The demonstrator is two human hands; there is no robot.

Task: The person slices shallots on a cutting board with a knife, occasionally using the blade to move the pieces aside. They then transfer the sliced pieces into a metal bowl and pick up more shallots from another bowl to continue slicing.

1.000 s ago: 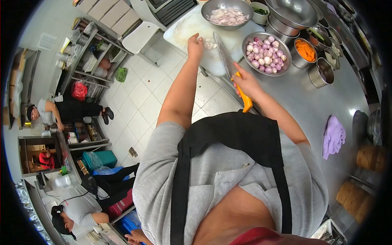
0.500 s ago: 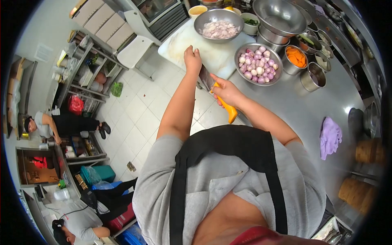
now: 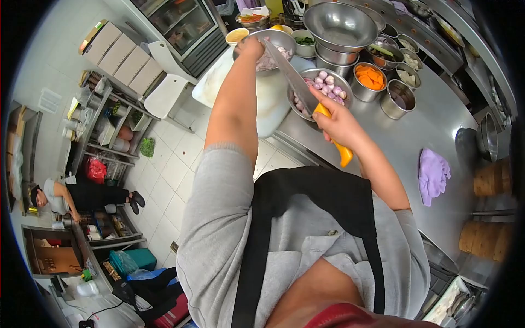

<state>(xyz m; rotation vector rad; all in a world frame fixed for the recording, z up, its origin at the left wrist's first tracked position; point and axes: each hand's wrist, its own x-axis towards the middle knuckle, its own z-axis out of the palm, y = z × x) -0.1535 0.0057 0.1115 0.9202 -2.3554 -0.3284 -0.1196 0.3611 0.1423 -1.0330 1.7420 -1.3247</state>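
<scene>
My right hand (image 3: pixel 338 121) is closed around the yellow-orange handle of a large kitchen knife (image 3: pixel 292 74), its blade pointing up and left. The blade overlaps a steel bowl of whole peeled shallots (image 3: pixel 330 85) in this view. My left hand (image 3: pixel 251 49) reaches over the left side of a steel bowl of sliced shallots (image 3: pixel 279 54); its fingers are mostly hidden, and I cannot tell whether they hold anything. Beneath that bowl, a white cutting board (image 3: pixel 268 104) lies at the counter's edge.
Beyond the shallots stand a container of cut carrots (image 3: pixel 370 76), a steel pot (image 3: pixel 397 99), a bowl of greens (image 3: pixel 303 41) and a large steel bowl (image 3: pixel 340 24). A purple cloth (image 3: pixel 433 176) lies on the steel counter (image 3: pixel 383 142). Another person (image 3: pixel 65 194) works by the far-left shelves.
My left hand has moved forward from above the board to the sliced-shallot bowl. My right hand has swung the knife rightward, toward the whole shallots. The view has shifted.
</scene>
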